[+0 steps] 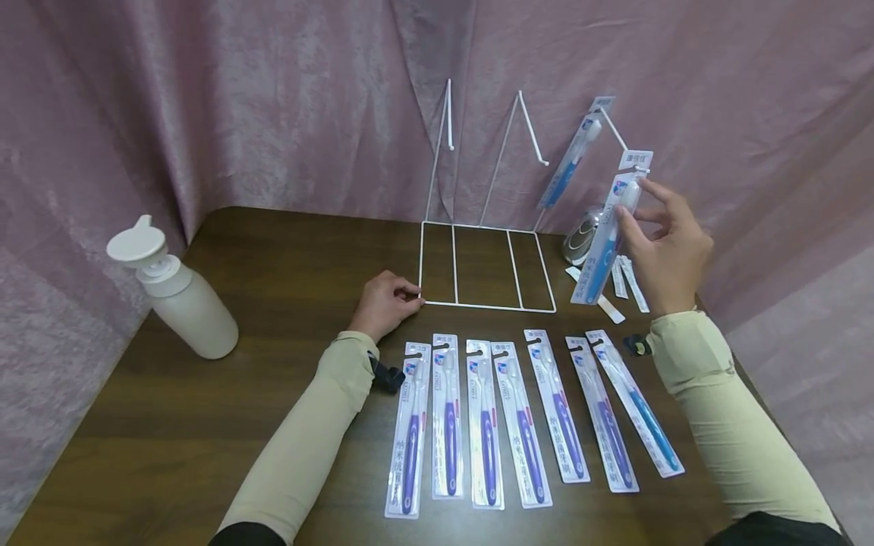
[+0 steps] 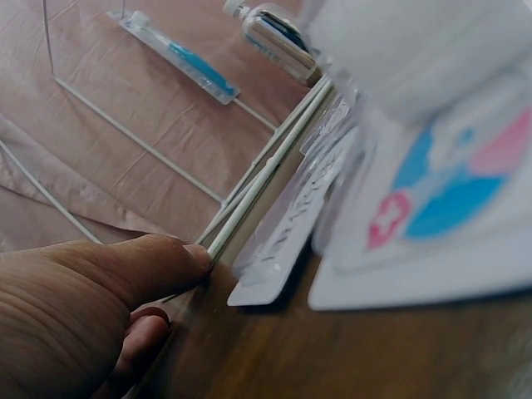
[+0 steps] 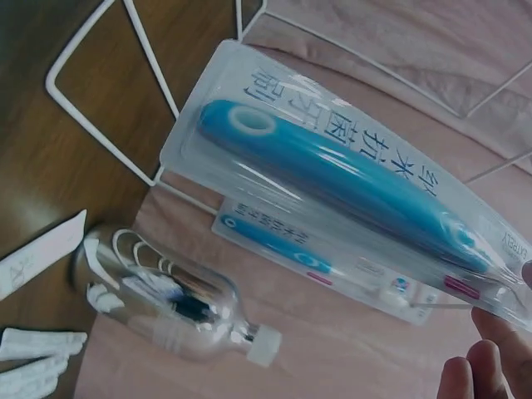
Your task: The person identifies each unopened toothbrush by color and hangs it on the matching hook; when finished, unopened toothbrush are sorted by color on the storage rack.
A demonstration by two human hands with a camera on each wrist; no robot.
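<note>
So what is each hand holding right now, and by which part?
The right hand pinches a blue packaged toothbrush near its top end. The left hand grips the front left corner of the white wire rack on the table.

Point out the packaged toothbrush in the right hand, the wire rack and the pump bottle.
packaged toothbrush [image 1: 604, 254], head view, blue handle.
wire rack [image 1: 486, 306], head view, front base wire.
pump bottle [image 1: 194, 315], head view, white body.

nine packaged toothbrushes [image 1: 451, 425], one pump bottle [image 1: 179, 299]
</note>
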